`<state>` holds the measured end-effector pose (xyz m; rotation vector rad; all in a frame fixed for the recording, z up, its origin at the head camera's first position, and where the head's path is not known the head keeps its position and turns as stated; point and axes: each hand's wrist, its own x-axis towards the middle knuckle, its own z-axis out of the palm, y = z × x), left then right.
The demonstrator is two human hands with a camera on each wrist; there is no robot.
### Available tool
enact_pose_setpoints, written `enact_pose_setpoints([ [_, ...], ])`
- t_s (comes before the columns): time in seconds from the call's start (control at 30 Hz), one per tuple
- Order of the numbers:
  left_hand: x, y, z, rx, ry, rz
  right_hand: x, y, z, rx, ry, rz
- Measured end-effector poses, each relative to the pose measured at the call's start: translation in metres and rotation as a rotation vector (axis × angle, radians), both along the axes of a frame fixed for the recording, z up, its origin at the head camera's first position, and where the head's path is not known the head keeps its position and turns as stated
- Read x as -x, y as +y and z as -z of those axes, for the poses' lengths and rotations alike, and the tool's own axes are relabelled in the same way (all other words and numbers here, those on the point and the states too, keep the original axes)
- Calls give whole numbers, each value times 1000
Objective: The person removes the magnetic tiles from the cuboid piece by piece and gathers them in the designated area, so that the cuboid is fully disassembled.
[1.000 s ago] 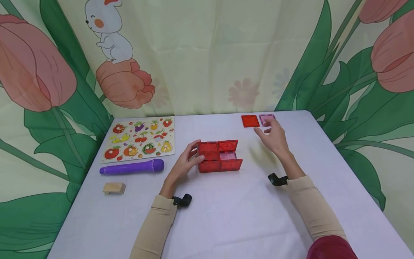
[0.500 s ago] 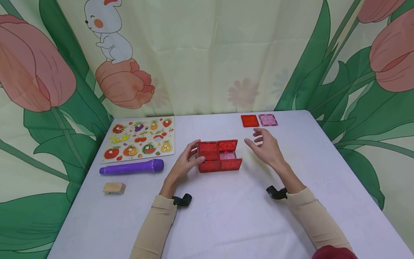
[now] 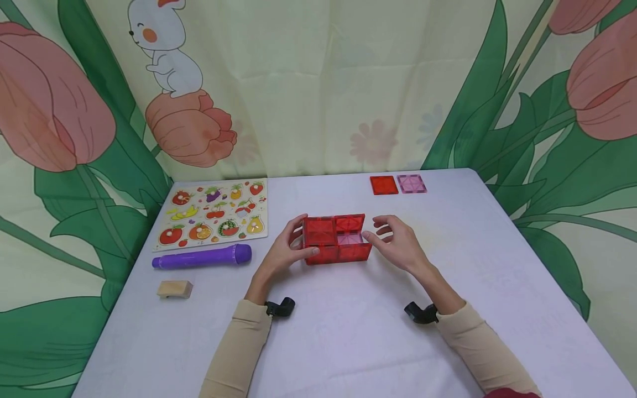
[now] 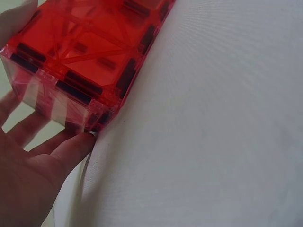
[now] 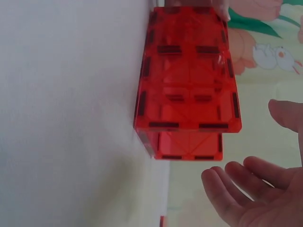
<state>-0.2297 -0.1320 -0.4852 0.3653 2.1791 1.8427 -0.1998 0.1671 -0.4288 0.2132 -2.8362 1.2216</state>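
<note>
A red box built of see-through magnetic tiles [image 3: 320, 232] lies on the white table. Its left half is roofed over; on the right the top and end stand open, showing a pink tile inside at the bottom. At the left end my left hand [image 3: 285, 251] grips it, thumb in front and fingers behind. The left wrist view shows those fingers through the clear pink end tile [image 4: 47, 97]. Beside the open right end my right hand [image 3: 400, 243] hovers with loosely bent fingers, holding nothing. In the right wrist view its fingertips [image 5: 213, 182] are just off the box's end.
A loose red tile [image 3: 384, 186] and a pink tile [image 3: 411, 184] lie flat at the back edge. On the left are a fruit puzzle board [image 3: 262, 209], a purple rod with a knobbed end [image 3: 201, 258] and an arched wooden block [image 3: 174, 288]. A printed curtain [image 3: 298, 110] hangs behind.
My right hand has drawn back from over the loose pink tile, down and left to the box's open right end. My left hand and the box have stayed in place.
</note>
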Motion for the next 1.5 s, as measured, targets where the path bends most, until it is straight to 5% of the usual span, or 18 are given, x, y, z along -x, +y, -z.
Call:
enact_pose_setpoints([
  [0.43, -1, 0, 2, 0, 36, -20, -12, -11, 17, -23, -29, -101],
  [0.93, -3, 1, 1, -1, 38, -37, -16, -11, 27, -45, 49, -142],
  [1.5, -2, 1, 1, 17, 32, -43, -24, -12, 31, -123, -114, -162],
])
